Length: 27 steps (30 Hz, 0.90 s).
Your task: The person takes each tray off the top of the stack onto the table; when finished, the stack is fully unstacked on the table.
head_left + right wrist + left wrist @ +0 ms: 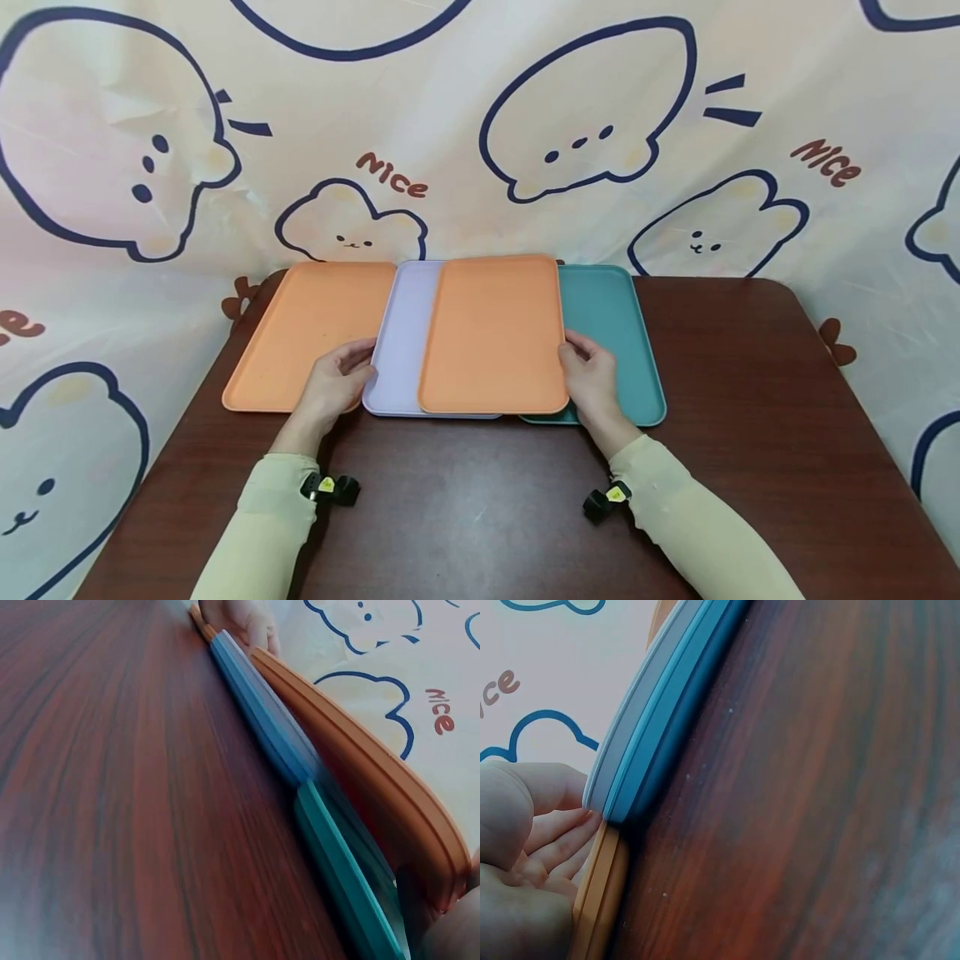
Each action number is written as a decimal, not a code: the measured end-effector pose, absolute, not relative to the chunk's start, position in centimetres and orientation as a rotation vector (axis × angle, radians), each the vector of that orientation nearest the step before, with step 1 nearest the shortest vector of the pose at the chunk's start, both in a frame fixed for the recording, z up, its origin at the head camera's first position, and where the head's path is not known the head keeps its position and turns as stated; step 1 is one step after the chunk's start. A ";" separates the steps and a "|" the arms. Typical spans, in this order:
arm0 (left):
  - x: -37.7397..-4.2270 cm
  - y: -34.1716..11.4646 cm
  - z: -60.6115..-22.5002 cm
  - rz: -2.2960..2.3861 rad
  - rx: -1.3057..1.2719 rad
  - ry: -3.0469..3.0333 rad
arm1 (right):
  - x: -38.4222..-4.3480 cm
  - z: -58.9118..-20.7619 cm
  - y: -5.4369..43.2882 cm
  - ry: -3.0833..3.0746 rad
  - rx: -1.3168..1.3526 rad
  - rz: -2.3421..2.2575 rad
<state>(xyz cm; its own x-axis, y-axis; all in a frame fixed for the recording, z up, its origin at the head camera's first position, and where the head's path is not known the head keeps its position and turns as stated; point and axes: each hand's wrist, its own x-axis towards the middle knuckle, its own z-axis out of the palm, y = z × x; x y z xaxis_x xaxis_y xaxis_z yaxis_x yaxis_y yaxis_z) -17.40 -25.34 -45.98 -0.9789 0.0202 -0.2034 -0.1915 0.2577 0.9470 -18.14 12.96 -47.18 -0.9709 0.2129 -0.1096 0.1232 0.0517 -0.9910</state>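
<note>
near the back of a dark brown table (750, 417), four trays overlap in a row, and two hands work at the middle ones. the right hand (596, 379) pinches the right edge of the upper orange tray (495, 333), which lies across the lilac tray (397, 350) and the teal tray (611, 300). in the right wrist view a dark gap parts the orange tray's right side from the teal one below; whether its left edge rests on the lilac is hard to tell. the left hand (337, 379) touches the lilac tray's left edge, the thumb at the rim and the other fingers stretched out, not wrapped round it. a blue rim (656, 742) shows under the lilac one. the left orange tray (315, 317) lies just beside, partly beneath the left hand. pale sleeves (697, 517) cover both forearms, and a printed cloth (465, 125) hangs behind.
</note>
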 end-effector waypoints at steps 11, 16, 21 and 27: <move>-17.5 -25.4 -46.0 1.796 -0.146 2.365 | -17.8 -46.7 16.5 -2.221 -0.424 2.086; -17.4 -25.4 -46.0 1.798 -0.148 2.366 | -17.4 -46.2 18.4 -2.216 -0.465 2.092; -17.3 -25.4 -46.0 1.796 -0.152 2.359 | -17.2 -45.8 21.0 -2.238 -0.526 2.050; -17.3 -25.5 -46.1 1.798 -0.159 2.343 | -16.8 -45.1 24.6 -2.209 -0.614 2.009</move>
<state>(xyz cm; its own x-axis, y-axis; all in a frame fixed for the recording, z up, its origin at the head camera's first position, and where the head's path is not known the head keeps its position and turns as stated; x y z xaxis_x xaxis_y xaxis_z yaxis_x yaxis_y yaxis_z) -17.33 -25.47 -46.07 -0.9774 0.0269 -0.2098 -0.1958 0.2610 0.9453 -16.83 24.59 -45.14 -0.9147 0.3526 -0.1977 0.2301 0.0520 -0.9718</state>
